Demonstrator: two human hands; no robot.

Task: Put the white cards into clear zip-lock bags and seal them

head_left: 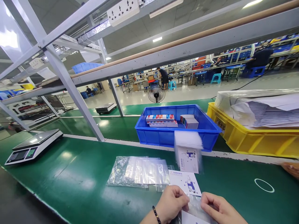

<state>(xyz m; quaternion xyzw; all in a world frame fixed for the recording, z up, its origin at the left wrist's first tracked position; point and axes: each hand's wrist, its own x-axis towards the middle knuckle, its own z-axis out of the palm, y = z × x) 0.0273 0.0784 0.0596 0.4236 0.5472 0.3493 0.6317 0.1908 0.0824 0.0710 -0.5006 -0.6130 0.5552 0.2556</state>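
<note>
At the bottom of the head view, a clear plastic bag (194,203) is stretched between my two hands. My left hand (170,203), with a dark beaded bracelet on the wrist, pinches the bag's left side. My right hand (218,207) has its fingers closed at the right side of the bag. A white card (190,219) shows low between the hands; whether it is inside the bag, I cannot tell. Just beyond lies a printed card (183,180) with a purple bottle picture. Left of it, several clear bags (140,171) lie overlapped on the green table.
A stack of white sheets (188,140) and bagged cards leans against a blue bin (158,137) holding printed boxes. A yellow bin (261,141) with papers stands right. A scale (35,144) sits left, near a metal post (74,96). A white ring (264,185) lies right.
</note>
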